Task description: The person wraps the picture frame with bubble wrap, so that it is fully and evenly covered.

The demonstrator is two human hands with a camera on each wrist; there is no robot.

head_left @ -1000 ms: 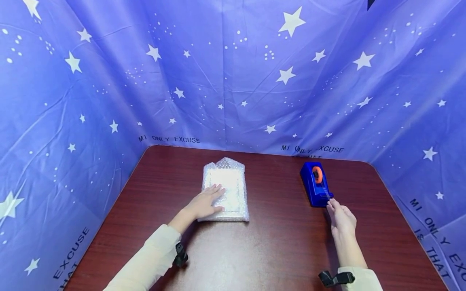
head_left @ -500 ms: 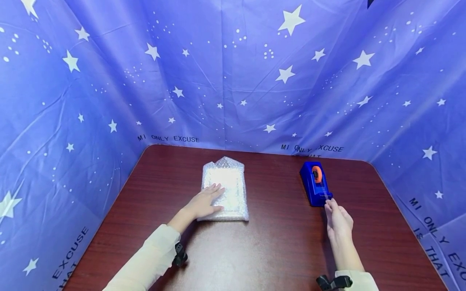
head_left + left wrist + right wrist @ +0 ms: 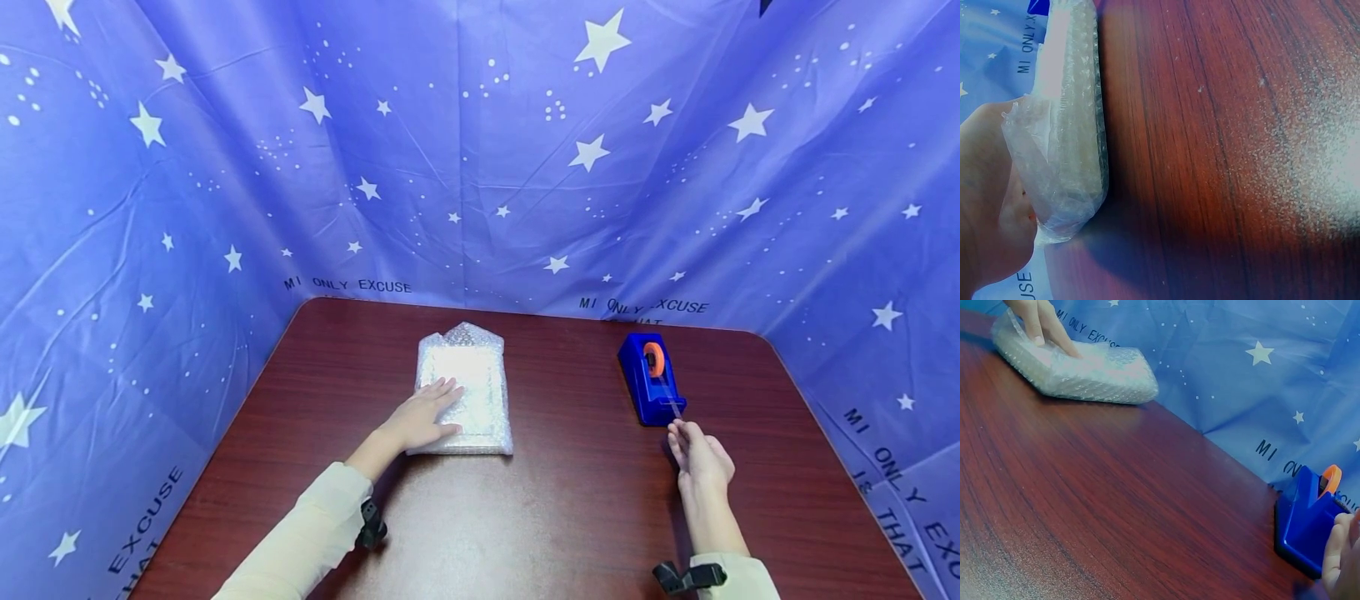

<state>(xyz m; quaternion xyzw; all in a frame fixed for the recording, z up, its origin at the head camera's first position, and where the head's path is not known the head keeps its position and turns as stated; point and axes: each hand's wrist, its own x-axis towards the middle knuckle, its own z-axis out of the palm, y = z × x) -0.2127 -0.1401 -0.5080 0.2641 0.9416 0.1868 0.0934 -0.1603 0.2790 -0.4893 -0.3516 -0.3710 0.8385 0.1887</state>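
A flat rectangular package in bubble wrap (image 3: 480,400) lies left of the middle of the table. My left hand (image 3: 426,419) rests on its left side, fingers spread out across the top. In the left wrist view a loose flap of the bubble wrap (image 3: 1041,162) stands out beside that hand. Toward the right is a blue tape dispenser (image 3: 643,379) with an orange roll (image 3: 654,360). Just in front of its cutting edge my right hand (image 3: 703,461) pinches the end of a clear tape strip (image 3: 677,409), which runs back to the dispenser.
The dark red-brown wooden table (image 3: 570,500) reflects a bright patch of light near its front. Blue curtains with white stars (image 3: 480,167) hang along the back and both sides. A black camera strap (image 3: 690,577) goes round each wrist.
My right hand has drawn slightly back from the dispenser, and more of the tape strip shows between them. The left hand and the package have stayed where they were.
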